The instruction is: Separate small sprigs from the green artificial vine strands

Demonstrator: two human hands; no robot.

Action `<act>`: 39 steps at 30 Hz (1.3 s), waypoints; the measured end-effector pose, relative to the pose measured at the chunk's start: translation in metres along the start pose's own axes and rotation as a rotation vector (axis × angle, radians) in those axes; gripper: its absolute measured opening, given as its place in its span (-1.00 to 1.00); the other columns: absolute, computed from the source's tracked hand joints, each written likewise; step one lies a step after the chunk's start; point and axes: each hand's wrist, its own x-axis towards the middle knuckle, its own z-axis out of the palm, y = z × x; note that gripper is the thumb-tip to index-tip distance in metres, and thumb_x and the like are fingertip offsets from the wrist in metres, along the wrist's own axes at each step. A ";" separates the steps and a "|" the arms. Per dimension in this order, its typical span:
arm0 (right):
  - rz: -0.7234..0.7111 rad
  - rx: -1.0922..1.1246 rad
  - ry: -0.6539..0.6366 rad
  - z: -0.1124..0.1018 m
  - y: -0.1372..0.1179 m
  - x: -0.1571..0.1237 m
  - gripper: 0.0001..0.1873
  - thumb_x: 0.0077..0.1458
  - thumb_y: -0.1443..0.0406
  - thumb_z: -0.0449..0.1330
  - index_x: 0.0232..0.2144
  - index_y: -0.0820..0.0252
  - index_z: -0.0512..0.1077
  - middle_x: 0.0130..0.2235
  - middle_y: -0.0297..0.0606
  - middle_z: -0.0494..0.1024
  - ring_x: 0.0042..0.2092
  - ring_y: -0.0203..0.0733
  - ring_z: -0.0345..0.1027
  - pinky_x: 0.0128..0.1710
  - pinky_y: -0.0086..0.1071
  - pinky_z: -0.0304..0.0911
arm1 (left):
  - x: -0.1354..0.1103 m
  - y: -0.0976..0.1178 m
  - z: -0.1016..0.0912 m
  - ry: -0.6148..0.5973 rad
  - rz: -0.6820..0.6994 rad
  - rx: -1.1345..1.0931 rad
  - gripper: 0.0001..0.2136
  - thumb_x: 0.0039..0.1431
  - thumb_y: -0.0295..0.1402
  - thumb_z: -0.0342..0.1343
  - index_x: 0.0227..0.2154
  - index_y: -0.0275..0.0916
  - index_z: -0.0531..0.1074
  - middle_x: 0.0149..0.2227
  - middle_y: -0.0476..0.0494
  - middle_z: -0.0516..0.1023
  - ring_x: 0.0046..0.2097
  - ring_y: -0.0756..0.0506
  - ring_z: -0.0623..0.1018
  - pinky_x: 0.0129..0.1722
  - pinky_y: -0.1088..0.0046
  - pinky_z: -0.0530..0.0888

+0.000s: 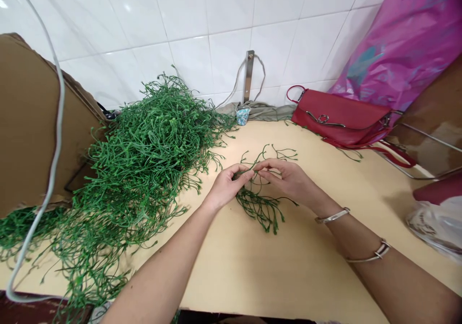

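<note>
My left hand (233, 183) is closed around a small bunch of thin green artificial-looking stems (262, 209), which hang below it over the table. Close beside it, my right hand (283, 175) pinches a stem of the same kind between thumb and fingers, and the fingertips of both hands nearly meet. A few loose stem ends (285, 151) spread out above the hands. To the left rises a large heap of the same green stems (155, 146). The exact spot where the fingers grip is partly hidden.
Pale tabletop (224, 266) lies under my arms. A cardboard box (29, 122) and a white cable (57, 122) stand at the left. Behind are a small blue patterned cup (243, 116) and a metal strip (248, 76). A red handbag (342, 117) and pink plastic bag (400, 49) sit at the right.
</note>
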 end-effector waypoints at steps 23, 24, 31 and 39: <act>-0.051 -0.327 0.026 0.011 0.016 0.006 -0.59 0.39 0.17 -0.17 -0.14 0.37 0.35 -0.29 -0.18 0.42 -0.33 -0.41 0.19 -0.28 -0.51 0.03 | 0.001 -0.011 0.021 0.193 0.089 0.009 -0.68 0.19 -0.09 0.09 -0.41 -0.31 0.34 -0.43 -0.01 0.29 -0.34 0.02 0.25 -0.29 0.48 0.23; -0.059 -0.333 0.006 0.014 0.016 0.005 -0.59 0.38 0.19 -0.17 -0.12 0.38 0.36 -0.26 -0.16 0.43 -0.29 -0.39 0.21 -0.26 -0.51 0.04 | 0.000 -0.012 0.020 0.187 0.087 0.017 -0.67 0.20 -0.08 0.08 -0.39 -0.31 0.35 -0.42 -0.01 0.29 -0.34 0.02 0.25 -0.29 0.49 0.24; -0.027 -0.379 -0.060 0.017 0.014 0.002 -0.79 0.21 0.36 -0.03 -0.34 0.40 0.36 -0.28 -0.14 0.40 -0.25 -0.35 0.07 -0.17 -0.46 -0.07 | -0.002 -0.014 0.022 0.150 0.032 0.122 -0.64 0.25 -0.07 0.10 -0.28 -0.33 0.53 -0.49 -0.02 0.32 -0.37 0.00 0.31 -0.33 0.49 0.24; 0.357 -0.387 0.391 -0.040 0.045 -0.002 -0.67 0.30 0.30 -0.12 -0.18 0.40 0.38 -0.36 -0.15 0.40 -0.38 -0.38 0.02 -0.28 -0.47 -0.16 | -0.014 -0.011 0.029 0.117 0.011 0.080 -0.54 0.31 0.02 0.05 -0.20 -0.37 0.51 -0.56 0.05 0.08 -0.48 0.05 0.10 -0.47 0.48 0.05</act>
